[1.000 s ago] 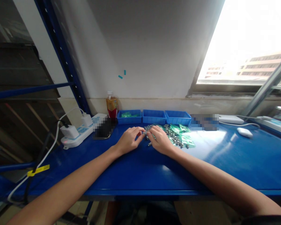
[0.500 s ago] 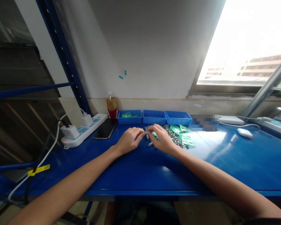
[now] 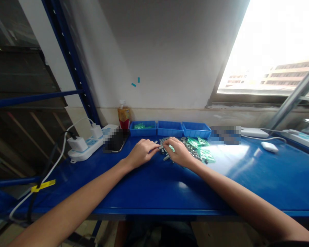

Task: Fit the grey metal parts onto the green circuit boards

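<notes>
Between my two hands is a small silvery cylindrical metal piece. My left hand pinches its left end between thumb and forefinger. My right hand pinches the other end with thumb and fingertips. Around and under the right hand lies a pile of small metal parts, some rod-shaped, others rounded and nut-like. One loose metal cylinder rests just below the right fingers. Green plastic bags lie at the pile's right side. Part of the pile is hidden behind my right hand.
Three blue bins stand along the wall; the left bin holds green bags. A drink bottle, a phone and a power strip stand to the left. A white case lies on the blue table at right.
My hands stay nearly in place, both still pinching the small metal piece. The left fingers look straighter and sit slightly further left. The camera view has shifted a little.
</notes>
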Available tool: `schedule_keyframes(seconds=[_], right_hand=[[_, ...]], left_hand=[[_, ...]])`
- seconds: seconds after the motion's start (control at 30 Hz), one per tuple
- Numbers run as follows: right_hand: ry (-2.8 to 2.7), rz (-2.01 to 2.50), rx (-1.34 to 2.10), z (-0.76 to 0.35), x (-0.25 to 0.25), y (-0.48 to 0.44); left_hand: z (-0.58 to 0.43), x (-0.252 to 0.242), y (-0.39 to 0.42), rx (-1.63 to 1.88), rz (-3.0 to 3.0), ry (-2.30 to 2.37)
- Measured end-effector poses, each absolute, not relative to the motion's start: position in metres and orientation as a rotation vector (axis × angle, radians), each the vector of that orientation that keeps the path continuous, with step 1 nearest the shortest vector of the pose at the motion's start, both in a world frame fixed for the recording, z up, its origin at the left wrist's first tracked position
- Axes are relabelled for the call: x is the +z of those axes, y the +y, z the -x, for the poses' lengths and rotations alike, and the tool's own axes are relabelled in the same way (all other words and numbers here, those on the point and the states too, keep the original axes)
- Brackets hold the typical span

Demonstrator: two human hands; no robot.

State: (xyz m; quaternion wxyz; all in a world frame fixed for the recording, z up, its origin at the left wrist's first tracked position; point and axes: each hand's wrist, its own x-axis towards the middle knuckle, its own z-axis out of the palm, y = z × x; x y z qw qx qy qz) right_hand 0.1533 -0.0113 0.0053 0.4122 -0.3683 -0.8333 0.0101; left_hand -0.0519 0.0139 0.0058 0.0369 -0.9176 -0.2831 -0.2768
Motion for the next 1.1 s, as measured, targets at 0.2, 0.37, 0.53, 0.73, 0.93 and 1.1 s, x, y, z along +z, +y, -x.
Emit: schedule_keyframes(seconds=[0.2,0.37,0.53,0.73,0.93,1.1], right_hand=[[-2.143,0.947,-0.013,-0.1533,0.0038,-0.0094],[-2.135,0.975,0.019,-0.1532,0.0032,-0.0092],[-2.115,0.940,0.091,-0.1542,0.0077,-0.0135],[-2.121,0.936,0.100,-0.1535,0.0064,-0.0121],[-2.154,0.971,0.057,-0.1524,0.0025,-0.0080],[-2.134,1.049,0.043,-0.1504,0.0024,-0.0076]], left_hand=[[0.0507,0.0069,0.0115,-0.814,2.820,-0.852],[0.0502,0.0066,0.0121,-0.854,2.858,-0.876],[0.0502,0.0079,0.0128,-1.018,2.931,-0.919],[0.0499,0.0075,0.0128,-0.991,2.974,-0.929],[0.0513,0.0030,0.0146,-0.841,2.904,-0.892],[0.0506,0.0049,0.0127,-0.868,2.906,-0.870]])
